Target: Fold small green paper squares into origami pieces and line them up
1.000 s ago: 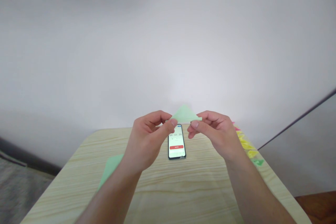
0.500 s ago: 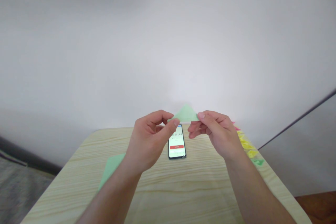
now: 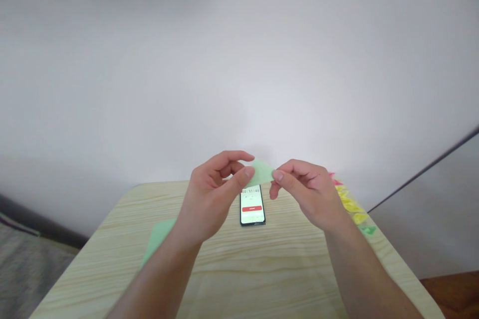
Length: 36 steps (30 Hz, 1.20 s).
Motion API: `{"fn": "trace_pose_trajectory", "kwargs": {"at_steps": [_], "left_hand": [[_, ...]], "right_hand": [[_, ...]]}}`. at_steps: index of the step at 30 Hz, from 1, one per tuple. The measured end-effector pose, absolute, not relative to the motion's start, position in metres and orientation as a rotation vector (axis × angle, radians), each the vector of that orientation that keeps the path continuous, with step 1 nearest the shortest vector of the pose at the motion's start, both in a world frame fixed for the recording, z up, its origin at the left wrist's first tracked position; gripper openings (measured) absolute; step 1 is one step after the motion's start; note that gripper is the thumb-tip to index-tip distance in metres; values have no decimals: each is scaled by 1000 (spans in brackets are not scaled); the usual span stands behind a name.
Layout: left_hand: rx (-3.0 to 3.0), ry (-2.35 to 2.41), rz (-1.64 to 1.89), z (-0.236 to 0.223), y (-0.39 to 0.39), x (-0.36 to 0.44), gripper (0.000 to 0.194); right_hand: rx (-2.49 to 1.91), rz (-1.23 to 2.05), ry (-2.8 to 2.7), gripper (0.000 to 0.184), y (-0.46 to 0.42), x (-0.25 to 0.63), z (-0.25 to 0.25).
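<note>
A small folded piece of light green paper point(image 3: 263, 172) is held up above the far part of the table, between both hands. My left hand point(image 3: 217, 194) pinches its left side, thumb in front and the index finger reaching over the top edge. The right corner is gripped between the thumb and fingers of my right hand point(image 3: 309, 192). Just below the paper lies a phone point(image 3: 252, 209), its lit screen showing a running time and a red button. The paper covers the phone's top end.
Light green sheets point(image 3: 159, 237) lie at the left, partly under my left forearm. Along the right edge sits a row of folded paper pieces point(image 3: 350, 204) in pink, yellow and green. A white wall point(image 3: 239, 60) rises behind the wooden table point(image 3: 262, 279).
The green paper has turned, its peak no longer pointing straight up. My left fingers have moved up along its left side, and my right hand has shifted slightly left and down.
</note>
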<state>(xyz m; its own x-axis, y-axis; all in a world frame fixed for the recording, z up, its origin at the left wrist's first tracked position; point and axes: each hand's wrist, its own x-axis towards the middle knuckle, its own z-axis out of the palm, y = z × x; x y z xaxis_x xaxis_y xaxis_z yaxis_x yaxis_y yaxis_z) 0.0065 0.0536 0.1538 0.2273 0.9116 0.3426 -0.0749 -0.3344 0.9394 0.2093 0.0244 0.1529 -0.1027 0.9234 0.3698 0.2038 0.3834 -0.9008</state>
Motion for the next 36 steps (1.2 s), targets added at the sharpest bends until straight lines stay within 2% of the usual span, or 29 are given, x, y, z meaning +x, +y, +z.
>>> {"fn": "trace_pose_trajectory", "kwargs": {"at_steps": [2, 7, 9, 11, 16, 18, 26, 31, 36], "left_hand": [[1529, 784, 1275, 154, 54, 6, 27], [1468, 735, 1261, 151, 56, 6, 9], [1428, 726, 1281, 150, 57, 7, 6], [1391, 714, 1291, 149, 57, 8, 5], [1321, 653, 1203, 151, 56, 9, 6], [1292, 606, 1153, 151, 56, 9, 7], [1219, 482, 1071, 150, 57, 6, 11], [1238, 465, 1070, 149, 56, 6, 16], [1272, 486, 1068, 150, 55, 7, 12]], "right_hand": [[-1052, 836, -1618, 29, 22, 208, 152], [-905, 1009, -1466, 20, 23, 203, 148], [-837, 1102, -1401, 42, 24, 201, 147], [-786, 1162, -1378, 52, 24, 200, 148], [-715, 1170, -1336, 28, 26, 199, 147], [-705, 1179, -1316, 25, 28, 199, 146], [-639, 1219, -1276, 41, 29, 200, 145], [-616, 1231, -1290, 41, 29, 199, 147], [-651, 1236, -1306, 41, 29, 200, 147]]}}
